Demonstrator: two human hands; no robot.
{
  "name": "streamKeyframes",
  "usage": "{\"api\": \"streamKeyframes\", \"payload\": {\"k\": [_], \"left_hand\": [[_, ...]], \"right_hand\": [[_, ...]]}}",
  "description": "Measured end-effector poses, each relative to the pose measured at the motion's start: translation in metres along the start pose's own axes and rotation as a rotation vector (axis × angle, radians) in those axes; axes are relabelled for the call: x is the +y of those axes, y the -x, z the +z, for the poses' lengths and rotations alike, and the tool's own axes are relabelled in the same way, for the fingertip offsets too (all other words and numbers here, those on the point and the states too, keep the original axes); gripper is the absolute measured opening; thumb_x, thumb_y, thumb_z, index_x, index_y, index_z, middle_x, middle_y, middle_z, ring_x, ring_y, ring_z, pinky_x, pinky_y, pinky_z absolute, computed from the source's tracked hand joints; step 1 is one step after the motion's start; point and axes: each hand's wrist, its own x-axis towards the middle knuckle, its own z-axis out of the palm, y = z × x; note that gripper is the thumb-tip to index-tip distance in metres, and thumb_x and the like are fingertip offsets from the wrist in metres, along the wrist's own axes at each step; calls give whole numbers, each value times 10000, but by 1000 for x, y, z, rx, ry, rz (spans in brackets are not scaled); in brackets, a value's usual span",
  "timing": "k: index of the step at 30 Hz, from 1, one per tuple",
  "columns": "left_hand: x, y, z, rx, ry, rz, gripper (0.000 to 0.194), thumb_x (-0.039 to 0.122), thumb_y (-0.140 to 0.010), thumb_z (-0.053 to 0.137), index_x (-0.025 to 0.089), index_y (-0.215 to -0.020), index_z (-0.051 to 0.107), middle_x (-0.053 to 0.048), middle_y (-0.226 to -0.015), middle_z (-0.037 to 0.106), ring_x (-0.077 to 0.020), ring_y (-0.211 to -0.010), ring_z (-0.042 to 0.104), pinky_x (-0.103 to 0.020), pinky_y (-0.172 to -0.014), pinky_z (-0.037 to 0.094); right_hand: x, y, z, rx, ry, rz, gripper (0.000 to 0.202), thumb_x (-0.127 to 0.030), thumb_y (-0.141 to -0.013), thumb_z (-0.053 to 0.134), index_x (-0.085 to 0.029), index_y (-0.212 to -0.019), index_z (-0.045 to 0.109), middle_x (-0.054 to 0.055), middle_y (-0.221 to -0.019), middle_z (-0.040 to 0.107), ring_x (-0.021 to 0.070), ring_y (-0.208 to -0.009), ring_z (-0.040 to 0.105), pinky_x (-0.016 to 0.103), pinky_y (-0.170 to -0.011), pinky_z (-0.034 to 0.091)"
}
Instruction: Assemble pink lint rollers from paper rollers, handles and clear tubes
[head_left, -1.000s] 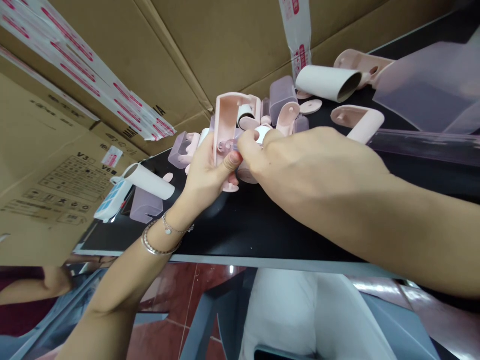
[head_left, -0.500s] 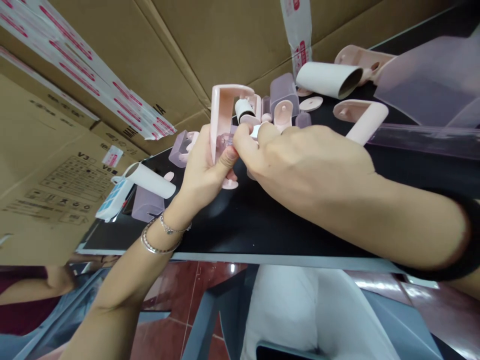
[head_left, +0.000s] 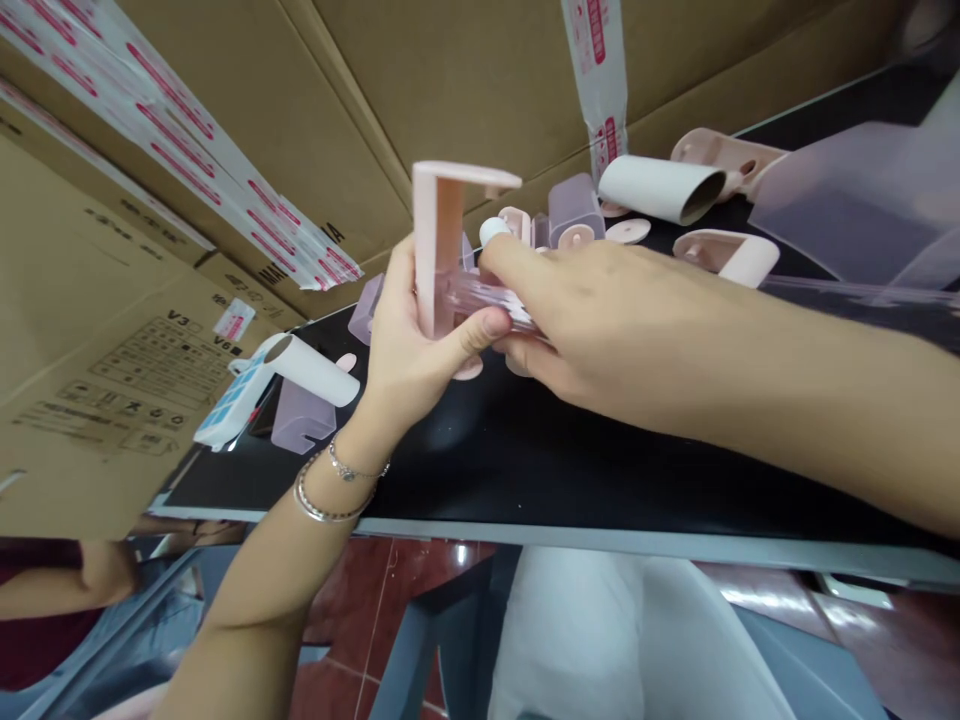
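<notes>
Nearest are the white trousers (head_left: 570, 630) of the person's lap, at five o'clock from the held pink bracket (head_left: 424, 250); that bracket is the centre for every hour given here. Beside them, at six o'clock, shows a blue-grey chair (head_left: 409, 655). The left hand (head_left: 412, 350), with bracelets (head_left: 330, 490) at its wrist, is closed round the bracket, which stands roughly upright above the black surface (head_left: 465, 460). Its thumb lies along a clear pinkish piece (head_left: 487, 300) that juts from the bracket toward three o'clock. The right hand (head_left: 592, 310) grasps the other end of that piece; its fingers hide the end itself. By its forefinger tip is something white (head_left: 493, 230); whether worn or behind, I cannot tell.

On the surface at eight o'clock, a white tube (head_left: 319, 370) rests over a translucent purple holder (head_left: 304, 415), with a blue-and-white pack (head_left: 236, 400) just beside. At two o'clock is a purple box (head_left: 576, 207); toward three lie a pale pink disc (head_left: 628, 231), a wider white tube (head_left: 660, 188), a second pink bracket (head_left: 750, 262) and a translucent sheet (head_left: 840, 200).

Farther off, a taped cardboard box (head_left: 465, 80) fills twelve o'clock, and a printed carton (head_left: 97, 330) nine. A co-worker's arm (head_left: 67, 592) shows at eight.
</notes>
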Motion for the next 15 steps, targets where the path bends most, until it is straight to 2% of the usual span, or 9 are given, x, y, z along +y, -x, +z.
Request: {"api": "streamKeyframes", "payload": {"k": [3, 5, 7, 9, 11, 15], "left_hand": [[-3, -3, -5, 116, 106, 90, 676, 696, -766, 588, 287, -1282, 433, -90, -1162, 586, -276, -1043, 621, -388, -788, 552], [-9, -8, -7, 126, 175, 126, 686, 647, -737, 667, 295, -1278, 435, -71, -1105, 590, -254, -1004, 624, -391, -825, 542], [-17, -12, -7, 138, 275, 203, 711, 588, -684, 754, 299, -1258, 451, -59, -1090, 573, -254, -1018, 609, -402, -861, 528], [-27, -16, -6, 126, 373, 288, 711, 510, -650, 813, 313, -1240, 468, -51, -1100, 545, -259, -1035, 595, -406, -876, 516], [-33, -18, -5, 122, 430, 341, 732, 443, -644, 833, 342, -1259, 450, -51, -1144, 520, -261, -1051, 587, -407, -880, 510], [-31, -15, -2, 193, 401, 377, 803, 502, -665, 808, 372, -1329, 374, -51, -1269, 514, -284, -1172, 549, -450, -983, 470]], "right_hand": [[5, -5, -11, -67, -290, 76, 358, -335, -892, 473, -206, -1226, 472, 16, -846, 650, 164, -683, 598, 264, -598, 398], [9, -9, -13, -117, -427, 177, 351, -326, -903, 461, -222, -1238, 465, -2, -844, 650, 142, -663, 594, 248, -581, 407], [13, -11, -8, -117, -488, 150, 301, -321, -898, 478, -202, -1172, 518, 5, -803, 635, 152, -663, 597, 268, -598, 436], [17, -11, 1, -60, -498, 9, 201, -328, -874, 526, -184, -1003, 581, 15, -735, 601, 171, -661, 594, 313, -641, 464], [18, -10, 11, 41, -498, -85, 139, -322, -855, 556, -187, -884, 575, 17, -688, 568, 175, -639, 579, 338, -661, 471], [9, -4, 25, 196, -551, -61, 116, -276, -851, 545, -196, -934, 527, 18, -689, 567, 164, -601, 547, 324, -631, 461]]}}
